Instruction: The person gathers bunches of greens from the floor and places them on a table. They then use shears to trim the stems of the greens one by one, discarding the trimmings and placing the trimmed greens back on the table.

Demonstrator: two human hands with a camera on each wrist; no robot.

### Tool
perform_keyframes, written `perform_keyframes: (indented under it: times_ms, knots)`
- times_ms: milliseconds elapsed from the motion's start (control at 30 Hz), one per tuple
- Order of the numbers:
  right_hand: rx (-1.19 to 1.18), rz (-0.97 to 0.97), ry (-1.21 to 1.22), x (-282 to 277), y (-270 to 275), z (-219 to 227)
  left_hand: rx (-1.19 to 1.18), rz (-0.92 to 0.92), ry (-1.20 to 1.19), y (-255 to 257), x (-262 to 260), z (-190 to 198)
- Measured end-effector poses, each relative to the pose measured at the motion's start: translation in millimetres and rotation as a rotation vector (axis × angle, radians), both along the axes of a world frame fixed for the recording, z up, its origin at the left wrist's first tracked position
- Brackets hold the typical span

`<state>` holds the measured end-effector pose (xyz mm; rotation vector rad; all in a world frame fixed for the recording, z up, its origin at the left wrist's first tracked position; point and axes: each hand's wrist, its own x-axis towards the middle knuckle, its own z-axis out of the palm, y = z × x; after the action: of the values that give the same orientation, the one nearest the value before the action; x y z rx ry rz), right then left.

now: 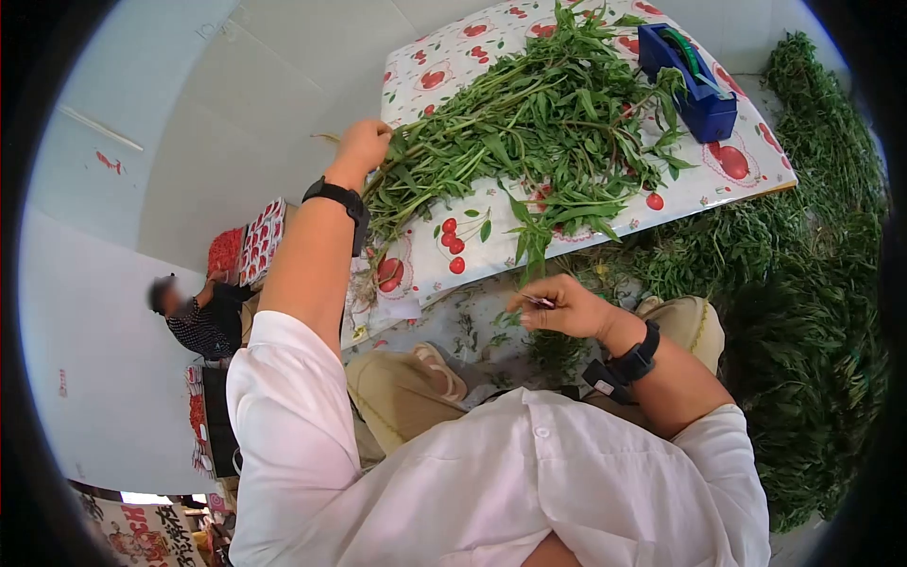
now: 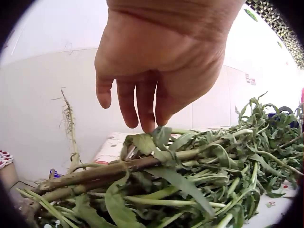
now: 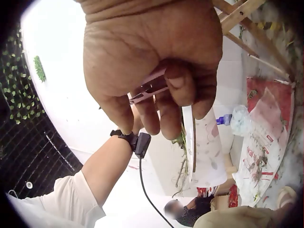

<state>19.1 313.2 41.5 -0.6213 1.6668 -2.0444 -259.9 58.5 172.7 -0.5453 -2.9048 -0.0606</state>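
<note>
A heap of long leafy green stems (image 1: 529,118) lies across the table, its thick stem ends toward my left hand (image 1: 363,147). The fingers of that hand hang down loosely in the left wrist view, fingertips right at a leaf above a brown stem (image 2: 137,165). Below the table's near edge, my right hand (image 1: 574,308) holds a small, slim pinkish tool (image 3: 151,89) with slots along it. Its curled fingers and thumb partly hide the tool. A drooping leafy tip (image 1: 537,236) hangs over the edge just above the right hand.
The table (image 1: 491,250) wears a fruit-print cover. At its far right stands a blue tape dispenser (image 1: 704,104) with green tape. More cut greenery (image 1: 803,378) is piled on the floor at right. Another person (image 1: 203,317) sits at left beside red goods (image 1: 225,253).
</note>
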Motion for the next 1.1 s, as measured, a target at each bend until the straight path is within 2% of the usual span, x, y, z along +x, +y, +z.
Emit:
perform_keyframes:
  times_ms: [167,267,367,467,567,667,867,967,1067,1100]
  knots:
    - [0.011,-0.002,0.039,-3.1,3.4,2.0,-0.072,0.020,-0.018,-7.4,1.4,3.7]
    - [0.018,-0.006,0.044,-4.8,3.6,-2.4,-0.008,-0.013,-0.158,-17.6,-10.9,-12.9]
    - [0.026,-0.005,0.018,-5.6,4.1,-2.4,-0.005,0.113,-0.247,-3.8,-3.1,-5.8]
    - [0.055,0.005,0.050,-8.1,4.8,-5.1,0.170,0.056,-0.134,-17.1,-21.0,-13.8]
    - [0.018,0.007,0.025,-8.0,2.6,-5.2,0.418,0.030,-0.162,-14.7,-18.8,3.7]
    - [0.022,-0.005,0.047,-8.8,0.5,-6.7,0.432,0.014,-0.129,-1.7,-0.6,30.6]
    - [0.020,-0.007,0.035,-10.2,-1.5,-14.4,0.669,-0.007,-0.476,-4.0,29.2,46.1]
    - [0.045,-0.004,0.030,-10.1,-2.0,-14.8,0.530,0.037,-0.513,-11.1,49.1,47.7]
    - [0.026,-0.003,-0.025,-7.9,-3.5,-12.8,0.288,-0.018,-0.352,-39.0,46.5,32.1]
    - [0.026,-0.001,-0.029,-7.5,-4.3,-12.5,0.248,0.002,-0.373,-50.7,44.5,25.6]
